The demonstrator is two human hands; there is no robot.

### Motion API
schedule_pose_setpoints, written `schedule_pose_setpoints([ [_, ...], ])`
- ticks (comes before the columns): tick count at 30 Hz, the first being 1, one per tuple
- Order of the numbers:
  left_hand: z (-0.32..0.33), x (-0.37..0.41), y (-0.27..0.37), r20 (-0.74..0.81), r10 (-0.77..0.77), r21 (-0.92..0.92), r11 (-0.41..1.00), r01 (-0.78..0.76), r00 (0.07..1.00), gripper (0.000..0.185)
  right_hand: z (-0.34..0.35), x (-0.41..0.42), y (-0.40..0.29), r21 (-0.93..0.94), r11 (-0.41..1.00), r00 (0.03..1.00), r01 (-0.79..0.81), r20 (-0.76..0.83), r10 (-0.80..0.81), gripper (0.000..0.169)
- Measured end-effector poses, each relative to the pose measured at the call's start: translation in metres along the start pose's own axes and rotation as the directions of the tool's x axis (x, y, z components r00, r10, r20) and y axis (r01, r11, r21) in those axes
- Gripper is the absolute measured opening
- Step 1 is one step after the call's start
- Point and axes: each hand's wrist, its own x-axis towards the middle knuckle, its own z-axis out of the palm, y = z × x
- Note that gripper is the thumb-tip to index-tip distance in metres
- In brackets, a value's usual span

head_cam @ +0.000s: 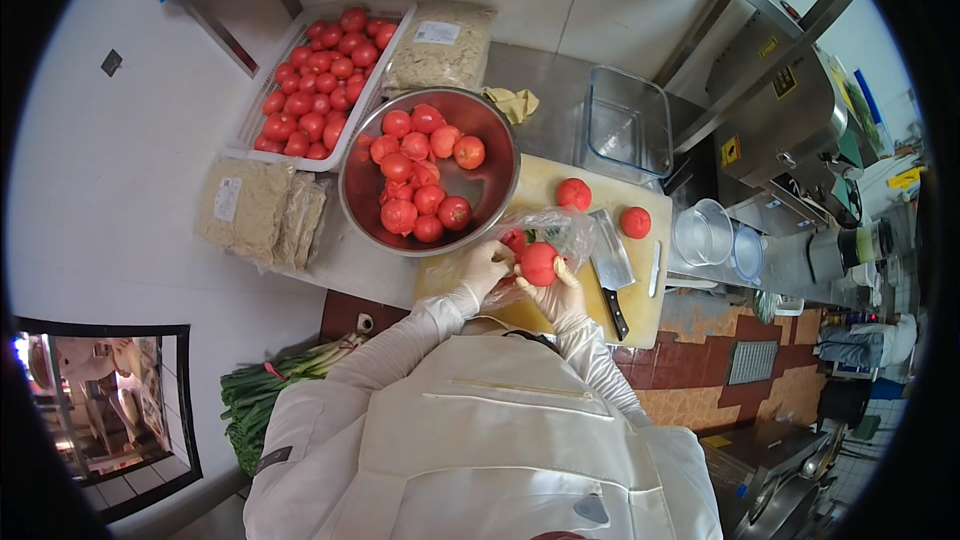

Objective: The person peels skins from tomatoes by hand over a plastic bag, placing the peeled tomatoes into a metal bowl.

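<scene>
My right hand (pixel 561 298), in a pale glove, holds a red tomato (pixel 538 262) above the cutting board's near edge. Close at its left side, my left hand (pixel 486 268) is gloved too, its fingers bent together; what lies between the fingertips is hidden. Behind the held tomato, a clear plastic bag (pixel 574 231) lies on the yellow cutting board (pixel 645 315) with red scraps in it. To the right rests a cleaver (pixel 613 259) with a black handle. Two tomatoes, one at the back (pixel 574 194) and one farther right (pixel 635 222), sit on the board.
A steel bowl (pixel 491 202) contains several tomatoes, some with loose, split skins. Behind it stand a white crate (pixel 244 120) of tomatoes and a bag of pale flakes (pixel 442 52). A glass dish (pixel 628 127) and plastic tub (pixel 703 232) are rightward. Green onions (pixel 262 390) lie lower left.
</scene>
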Motion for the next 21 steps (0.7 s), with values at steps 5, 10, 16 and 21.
schedule_pose_setpoints([
  [5, -0.009, -0.009, 0.025, -0.094, 0.395, 0.275, 0.892, -0.358, 0.914, 0.021, -0.006, 0.002, -0.013, -0.515, 0.855, 0.989, 0.069, -0.079, -0.128, 0.049],
  [10, -0.017, -0.019, 0.067, 0.223, 0.547, 0.489, 0.654, -0.578, 0.807, 0.024, 0.017, 0.0, -0.013, -0.846, 0.533, 0.978, 0.006, -0.107, -0.181, 0.058],
  [16, -0.025, -0.023, 0.082, 0.482, 0.469, 0.633, 0.398, -0.664, 0.74, 0.04, 0.025, 0.004, -0.01, -0.944, 0.328, 0.978, -0.024, -0.091, -0.19, 0.068],
  [21, -0.022, -0.019, 0.067, 0.532, 0.447, 0.672, 0.295, -0.68, 0.719, 0.05, 0.021, 0.008, -0.008, -0.96, 0.274, 0.974, -0.054, -0.111, -0.199, 0.071],
])
